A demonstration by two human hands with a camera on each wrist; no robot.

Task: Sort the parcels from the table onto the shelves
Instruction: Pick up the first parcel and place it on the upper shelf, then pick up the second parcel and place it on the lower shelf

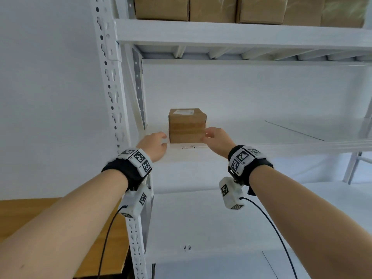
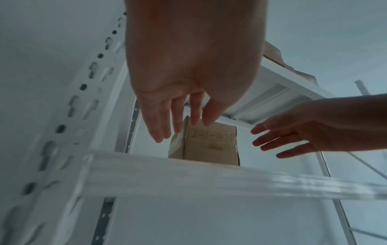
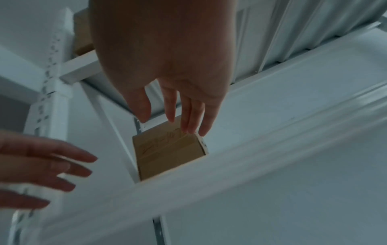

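Shelving unit: white painted steel, slotted keyhole uprights, flat smooth decks with ribbed undersides. Top shelf carries a row of brown cardboard boxes, packed edge to edge. Wooden worktop shows at lower left, warm grain, nothing on the visible part. Parcel sits on the middle shelf, near its left end and close to the front lip: small cardboard cube, matte, taped seams, white label on top, handwriting on the front face. Step looks like placement finishing. To do it well: square the parcel to the shelf edge, nudge it back from the lip with flat fingers, keep the written face outward, don't crush the corners. Left hand is open, fingers straight, just beside the parcel's left side, apparently not touching. Right hand is open too, fingertips at the parcel's right front edge, light contact or near it; nothing gripped.
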